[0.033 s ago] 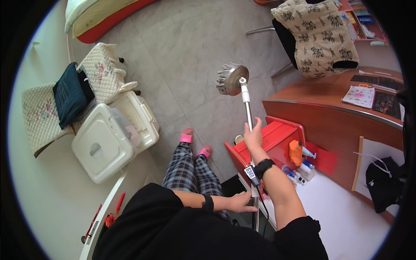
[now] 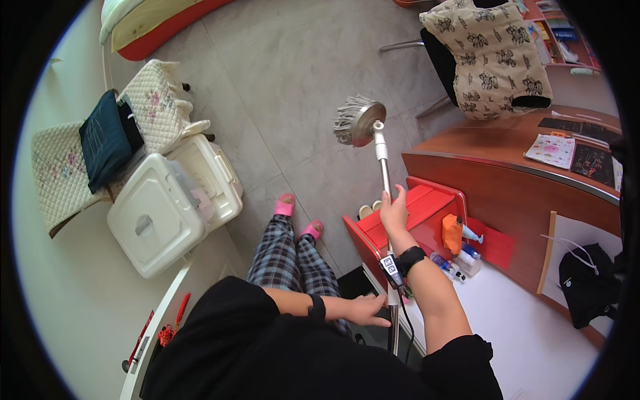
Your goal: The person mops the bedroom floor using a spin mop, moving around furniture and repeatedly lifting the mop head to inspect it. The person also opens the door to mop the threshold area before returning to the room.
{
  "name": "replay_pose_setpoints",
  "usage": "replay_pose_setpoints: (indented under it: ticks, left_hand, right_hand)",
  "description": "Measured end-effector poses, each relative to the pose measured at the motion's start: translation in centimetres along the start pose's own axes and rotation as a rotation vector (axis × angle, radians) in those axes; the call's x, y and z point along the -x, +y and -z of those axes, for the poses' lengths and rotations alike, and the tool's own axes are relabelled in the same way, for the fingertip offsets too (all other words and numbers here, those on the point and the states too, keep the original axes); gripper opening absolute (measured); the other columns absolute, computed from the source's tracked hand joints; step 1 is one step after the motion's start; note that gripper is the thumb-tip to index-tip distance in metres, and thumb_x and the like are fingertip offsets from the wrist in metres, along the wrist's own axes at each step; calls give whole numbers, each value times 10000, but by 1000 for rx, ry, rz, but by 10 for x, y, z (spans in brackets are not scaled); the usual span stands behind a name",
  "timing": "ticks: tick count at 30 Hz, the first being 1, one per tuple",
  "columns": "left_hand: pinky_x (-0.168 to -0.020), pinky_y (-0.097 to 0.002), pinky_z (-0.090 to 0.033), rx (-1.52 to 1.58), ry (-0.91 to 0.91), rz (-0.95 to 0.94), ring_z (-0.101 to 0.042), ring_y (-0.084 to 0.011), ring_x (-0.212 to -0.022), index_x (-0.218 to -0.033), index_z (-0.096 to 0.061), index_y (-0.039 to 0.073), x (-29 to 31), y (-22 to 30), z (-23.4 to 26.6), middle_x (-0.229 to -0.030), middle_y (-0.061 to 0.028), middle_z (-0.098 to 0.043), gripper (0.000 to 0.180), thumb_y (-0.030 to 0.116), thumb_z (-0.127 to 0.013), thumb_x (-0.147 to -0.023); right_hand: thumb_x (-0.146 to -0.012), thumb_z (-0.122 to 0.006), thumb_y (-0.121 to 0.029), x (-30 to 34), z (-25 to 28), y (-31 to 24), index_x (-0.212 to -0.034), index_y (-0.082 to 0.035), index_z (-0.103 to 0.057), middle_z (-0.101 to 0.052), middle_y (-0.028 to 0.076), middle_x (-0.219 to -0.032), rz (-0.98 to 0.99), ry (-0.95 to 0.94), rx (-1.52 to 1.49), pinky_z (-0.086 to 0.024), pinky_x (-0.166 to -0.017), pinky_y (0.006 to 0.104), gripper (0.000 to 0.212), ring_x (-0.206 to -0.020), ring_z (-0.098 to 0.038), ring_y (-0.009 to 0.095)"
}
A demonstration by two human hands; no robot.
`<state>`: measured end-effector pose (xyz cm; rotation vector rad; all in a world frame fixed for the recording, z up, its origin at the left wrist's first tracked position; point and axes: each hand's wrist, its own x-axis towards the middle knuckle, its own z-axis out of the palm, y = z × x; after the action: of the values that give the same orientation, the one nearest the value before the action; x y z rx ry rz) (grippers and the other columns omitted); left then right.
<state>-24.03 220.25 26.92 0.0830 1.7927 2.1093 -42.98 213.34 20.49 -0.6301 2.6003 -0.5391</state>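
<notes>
Metal mop pole (image 2: 383, 167) stood gripped by the right hand (image 2: 394, 212), fingers wrapped, beside the red stool (image 2: 413, 213). Left hand (image 2: 365, 311), loosely spread, touched the pole lower down. Risk judged: the raised mop head (image 2: 355, 120) swinging into the stool's bottles (image 2: 460, 257).

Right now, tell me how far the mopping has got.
Done: nothing shows on the grey floor, no wet streaks. In hand: the right hand grips the mop pole, the left hand at its lower end; the mop head is raised off the tiles. Left: apparently the whole floor.
</notes>
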Motion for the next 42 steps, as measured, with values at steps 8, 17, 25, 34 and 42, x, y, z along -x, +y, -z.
replay_pose_setpoints:
  ticks: [8, 17, 25, 34, 42]
  left_hand:
    - [-672, -350, -501, -142, 237, 13, -632, -245, -730, -1047, -533, 43, 48, -52, 113, -884, -102, -646, 395, 329, -635, -795]
    - [-584, -282, -457, -154, 655, 42, -531, -134, -605, -1054, -581, 82, 64, 6, 229, -811, -38, -630, 283, 224, -626, -813]
    - [-558, -261, -432, -55, 834, -148, -463, -88, -564, -1072, -574, 66, 75, 95, 268, -882, -18, -619, 301, 226, -612, -819]
    - [-551, -217, -383, 194, 650, -346, -393, -38, -602, -1118, -580, 39, 72, 149, 265, -802, 20, -586, 380, 331, -571, -874]
    - [-545, -187, -326, 322, 394, -437, -360, -19, -603, -1143, -583, 55, 72, 187, 261, -699, 59, -497, 381, 300, -616, -854]
  right_hand:
    - [-927, -487, -181, 100, 134, 12, -1290, -61, -438, -416, -37, -621, -328, -188, -494, -303, -396, 187, 386, -472, -363, 32]
    - [-931, -479, -149, 200, 257, -61, -1336, -61, -382, -400, -32, -606, -451, 7, -551, -291, -386, 177, 426, -488, -362, 45]
    - [-947, -450, -193, 250, 296, -79, -1331, -45, -367, -379, -8, -593, -319, 132, -608, -285, -390, 189, 421, -481, -345, 64]
    - [-943, -461, -247, 269, 316, -83, -1341, -78, -357, -379, 12, -584, -288, 172, -685, -285, -379, 196, 445, -465, -352, 78]
    - [-931, -484, -260, 270, 321, -80, -1326, -70, -378, -385, 9, -596, -259, 160, -662, -294, -378, 201, 451, -471, -360, 83]
